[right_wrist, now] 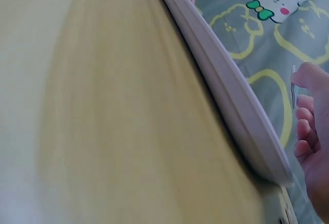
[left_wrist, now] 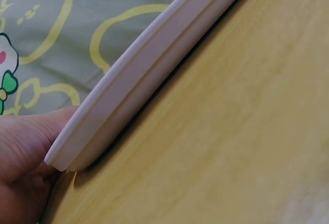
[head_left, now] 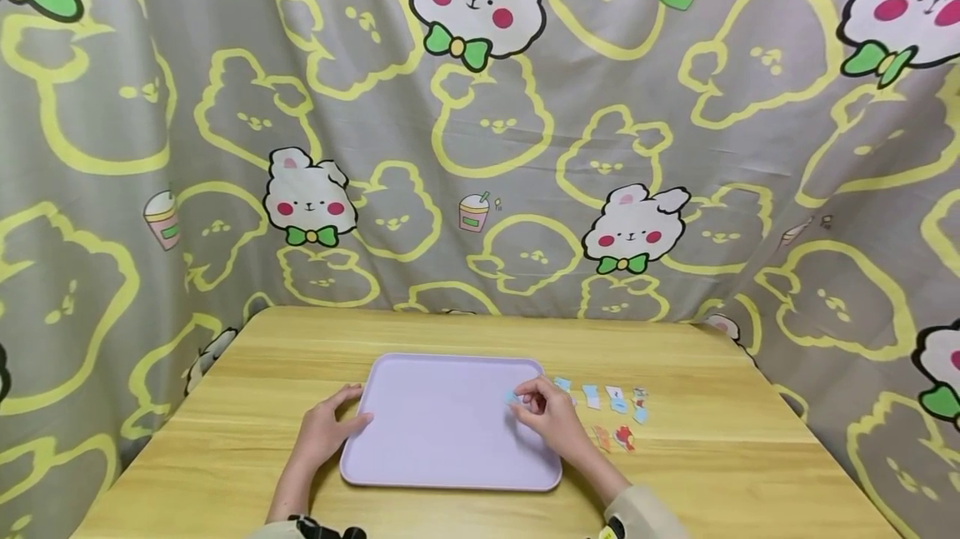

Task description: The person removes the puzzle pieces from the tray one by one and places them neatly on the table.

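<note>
A pale lilac tray [head_left: 450, 422] lies on the wooden table. My left hand [head_left: 324, 431] grips its left edge, thumb over the rim and fingers outside. The left wrist view shows that hand [left_wrist: 23, 152] at the tray's corner [left_wrist: 113, 95]. Over the right part of the tray, my right hand [head_left: 551, 418] pinches a small light-blue puzzle piece [head_left: 512, 397] between thumb and fingertips. Edge-on, the thin piece [right_wrist: 293, 88] shows above the tray's rim in the right wrist view, with the other fingers curled.
Right of the tray lie several small puzzle pieces: blue-and-white ones [head_left: 591, 396] in a back row, an orange one [head_left: 602, 437] and a red one [head_left: 624, 438] nearer me. A patterned grey curtain [head_left: 480, 147] hangs round the table [head_left: 712, 456].
</note>
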`<action>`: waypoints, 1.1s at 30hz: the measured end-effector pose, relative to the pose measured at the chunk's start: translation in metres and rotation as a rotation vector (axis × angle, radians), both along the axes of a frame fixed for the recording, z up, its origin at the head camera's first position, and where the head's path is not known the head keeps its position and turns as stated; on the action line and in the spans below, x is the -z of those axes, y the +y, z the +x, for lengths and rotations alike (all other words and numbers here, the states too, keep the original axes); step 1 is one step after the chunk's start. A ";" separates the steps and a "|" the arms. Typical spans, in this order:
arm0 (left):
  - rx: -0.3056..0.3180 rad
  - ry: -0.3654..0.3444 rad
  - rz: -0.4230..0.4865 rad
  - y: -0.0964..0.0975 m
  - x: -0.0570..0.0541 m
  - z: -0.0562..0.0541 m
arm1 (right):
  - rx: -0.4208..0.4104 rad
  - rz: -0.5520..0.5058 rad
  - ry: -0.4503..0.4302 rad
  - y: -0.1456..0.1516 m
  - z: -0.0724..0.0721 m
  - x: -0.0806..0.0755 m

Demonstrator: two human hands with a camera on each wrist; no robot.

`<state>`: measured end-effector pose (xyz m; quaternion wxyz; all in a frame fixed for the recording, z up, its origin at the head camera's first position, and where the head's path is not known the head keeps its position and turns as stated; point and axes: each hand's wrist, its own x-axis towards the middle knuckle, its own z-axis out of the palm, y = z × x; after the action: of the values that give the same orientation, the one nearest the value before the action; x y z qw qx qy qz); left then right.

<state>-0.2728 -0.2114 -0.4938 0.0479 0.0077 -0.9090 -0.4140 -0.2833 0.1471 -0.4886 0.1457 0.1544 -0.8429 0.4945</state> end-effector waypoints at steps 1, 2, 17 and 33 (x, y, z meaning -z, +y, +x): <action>0.002 -0.002 -0.002 0.000 0.000 0.000 | 0.010 -0.007 -0.006 0.003 0.000 0.000; 0.003 -0.004 -0.004 0.000 -0.001 0.000 | 0.018 -0.012 -0.006 0.007 0.001 0.000; 0.008 -0.022 -0.017 0.000 -0.003 0.001 | 0.071 -0.018 0.041 0.061 0.011 0.008; 0.015 -0.032 -0.015 -0.001 -0.003 0.000 | 0.136 0.082 0.083 0.108 0.023 0.009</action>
<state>-0.2724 -0.2127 -0.4912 0.0302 0.0073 -0.9127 -0.4074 -0.2602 0.2553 -0.4973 0.2072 0.1228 -0.8643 0.4417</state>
